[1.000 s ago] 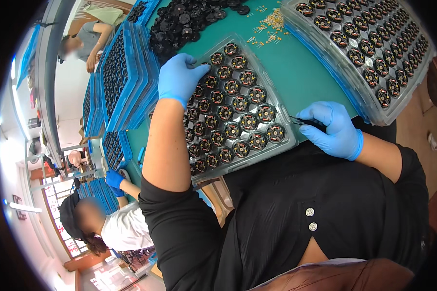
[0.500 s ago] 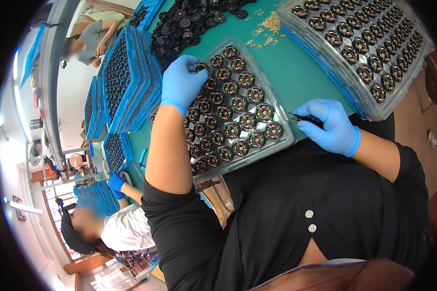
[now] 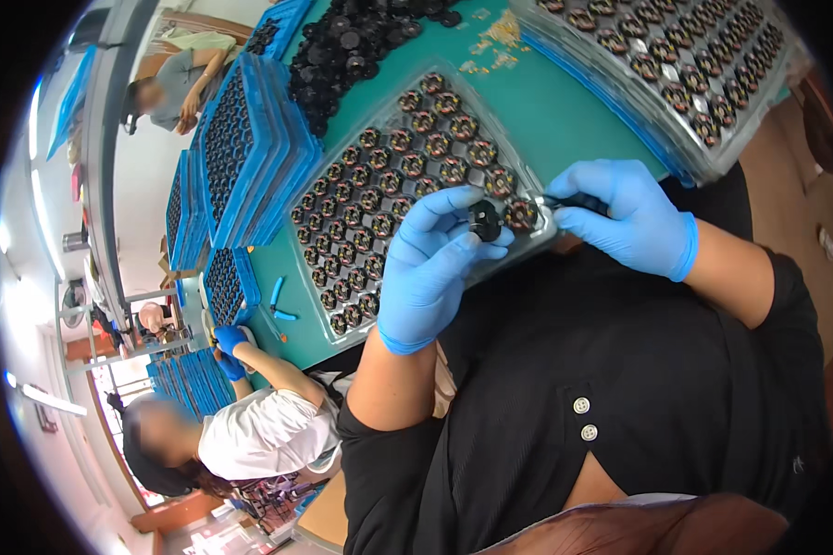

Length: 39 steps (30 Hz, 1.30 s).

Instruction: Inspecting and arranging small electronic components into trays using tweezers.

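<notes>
My left hand (image 3: 432, 268), in a blue glove, pinches a round black part (image 3: 484, 222) above the tray's near right corner. My right hand (image 3: 631, 220), also gloved in blue, is closed around a small black-handled hand tool (image 3: 578, 201). Its slim metal tip points left, towards the black part but apart from it; its exact kind is unclear. Below both hands lies a clear plastic tray (image 3: 518, 139) with rows of round black parts showing copper and coloured bits. The left hand covers some of that tray's near edge.
Loose black round parts (image 3: 347, 46) are heaped at the back, beside small yellow leaded components (image 3: 502, 32). Stacked filled trays (image 3: 694, 65) stand at the right, blue trays (image 3: 259, 148) at the left. Blue-handled pliers (image 3: 278, 301) lie near a co-worker's blue-gloved hand (image 3: 230, 339).
My left hand has come from the tray's far left side to the near right corner, now holding a black part. The tool in my right hand has moved slightly left and up.
</notes>
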### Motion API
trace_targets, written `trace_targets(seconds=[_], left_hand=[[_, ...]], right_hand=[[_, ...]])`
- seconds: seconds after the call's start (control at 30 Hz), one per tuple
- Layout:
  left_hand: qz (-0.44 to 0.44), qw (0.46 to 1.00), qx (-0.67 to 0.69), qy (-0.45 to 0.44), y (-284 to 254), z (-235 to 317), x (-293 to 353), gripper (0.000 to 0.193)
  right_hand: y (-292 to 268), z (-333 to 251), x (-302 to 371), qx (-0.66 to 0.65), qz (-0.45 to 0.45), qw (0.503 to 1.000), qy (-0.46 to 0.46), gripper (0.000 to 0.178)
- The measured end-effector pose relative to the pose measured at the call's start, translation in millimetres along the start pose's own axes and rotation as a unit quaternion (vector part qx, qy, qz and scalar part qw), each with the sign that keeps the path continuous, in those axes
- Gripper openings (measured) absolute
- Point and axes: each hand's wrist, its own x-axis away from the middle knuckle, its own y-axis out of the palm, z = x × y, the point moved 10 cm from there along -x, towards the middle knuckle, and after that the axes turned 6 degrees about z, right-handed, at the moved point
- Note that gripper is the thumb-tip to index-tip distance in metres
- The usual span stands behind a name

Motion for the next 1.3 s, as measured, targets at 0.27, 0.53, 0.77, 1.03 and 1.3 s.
trace_targets(seconds=[0.27,0.53,0.77,1.03,1.3], left_hand=[[-0.026,0.995,0.078,0.05,8,-11,19,0.036],[-0.005,0.992,0.062,0.106,11,-9,27,0.037],[-0.039,0.986,0.014,0.159,19,-5,28,0.041],[-0.016,0.99,0.016,0.139,16,-7,29,0.041],[-0.005,0.985,-0.021,0.171,16,-6,30,0.038]], right_hand=[[22,-57,18,0.134,-0.019,0.98,-0.148,0.016],[27,-65,27,0.165,0.01,0.969,-0.186,0.015],[27,-64,28,0.153,0.005,0.972,-0.181,0.016],[25,-63,29,0.144,0.017,0.972,-0.187,0.018],[28,-57,28,0.143,0.012,0.974,-0.174,0.018]])
